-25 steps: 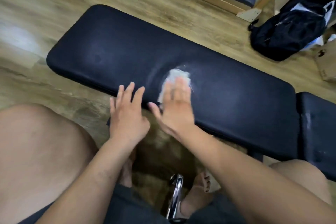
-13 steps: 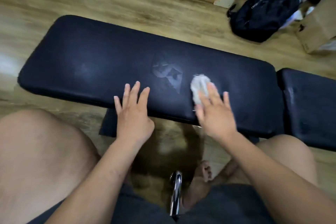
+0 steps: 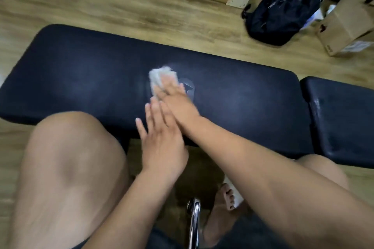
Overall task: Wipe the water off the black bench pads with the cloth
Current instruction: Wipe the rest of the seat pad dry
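cloth (image 3: 157,76) crumpled, whitish (frayed), under flat right hand (image 3: 178,103); left hand (image 3: 162,143) flat on pad (image 3: 81,79).

No text can be read here. The cardboard box (image 3: 348,24) carries a small dark mark (image 3: 323,27) and a pale label (image 3: 359,46), both too blurred to make out. An embossed logo (image 3: 189,85) on the long bench pad (image 3: 81,79) lies half hidden under the right hand (image 3: 177,101).
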A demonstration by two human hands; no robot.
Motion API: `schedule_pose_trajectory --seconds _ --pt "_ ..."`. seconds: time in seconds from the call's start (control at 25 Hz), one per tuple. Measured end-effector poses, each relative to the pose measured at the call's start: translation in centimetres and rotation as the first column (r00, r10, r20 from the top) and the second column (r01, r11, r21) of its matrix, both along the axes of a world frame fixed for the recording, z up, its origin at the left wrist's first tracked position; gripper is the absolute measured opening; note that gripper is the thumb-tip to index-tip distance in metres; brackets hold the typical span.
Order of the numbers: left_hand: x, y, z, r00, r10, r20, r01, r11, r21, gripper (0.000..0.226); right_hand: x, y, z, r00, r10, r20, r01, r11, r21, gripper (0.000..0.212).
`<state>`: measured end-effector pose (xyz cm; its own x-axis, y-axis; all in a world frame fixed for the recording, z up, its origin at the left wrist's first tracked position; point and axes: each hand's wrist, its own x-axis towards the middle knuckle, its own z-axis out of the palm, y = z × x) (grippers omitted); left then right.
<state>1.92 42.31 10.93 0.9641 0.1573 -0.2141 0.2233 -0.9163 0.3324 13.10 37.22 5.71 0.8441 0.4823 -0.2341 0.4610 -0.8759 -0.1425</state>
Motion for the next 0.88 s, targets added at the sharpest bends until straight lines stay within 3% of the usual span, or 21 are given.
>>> schedule_pose_trajectory --seconds 0.08,0.16,0.24,0.32,0.4,0.52,0.64,0.72,0.88 --pt "-0.2 0.5 -0.1 0.991 0.088 -0.105 -0.083 0.995 0.052 0.085 2.0 2.8 0.2 0.997 0.081 -0.007 -0.081 0.997 0.004 0.067" --pt "-0.4 0.3 -0.9 0.987 0.066 -0.145 -0.048 0.991 0.127 0.076 3.0 2.1 0.4 0.996 0.068 0.056 -0.07 0.997 0.035 0.07" --pt "-0.9 -1.2 -1.6 0.988 -0.056 -0.144 0.074 0.989 0.127 0.078 4.6 -1.7 0.5 0.997 -0.009 0.082 0.008 1.0 0.019 0.071" --pt "-1.5 -3.1 -2.2 0.967 -0.198 -0.16 0.216 0.971 0.099 0.085 6.4 -7.7 1.0 0.978 -0.195 0.068 0.196 0.981 -0.001 0.066" --pt "-1.8 -4.1 -2.6 0.948 -0.27 -0.167 0.293 0.946 0.136 0.088 7.3 -14.9 1.6 0.918 -0.39 0.068 0.391 0.92 -0.01 0.063" --pt "-1.6 -4.5 -3.0 0.941 -0.291 -0.171 0.322 0.926 0.197 0.089 6.2 -26.1 2.9 0.725 -0.688 0.034 0.689 0.724 -0.038 0.064" --pt "-1.5 -5.0 -2.9 0.94 -0.287 -0.187 0.323 0.922 0.212 0.089 3.8 -32.0 3.8 0.564 -0.826 -0.016 0.821 0.563 -0.098 0.045" --pt "-1.4 -5.1 -3.0 0.942 -0.277 -0.189 0.317 0.919 0.234 0.091 1.6 -32.3 3.6 0.558 -0.83 -0.01 0.824 0.555 -0.115 0.031" --pt "-1.7 -5.2 -3.1 0.949 -0.251 -0.19 0.291 0.929 0.228 0.091 -3.5 -32.1 3.3 0.559 -0.828 0.056 0.826 0.55 -0.123 0.044"
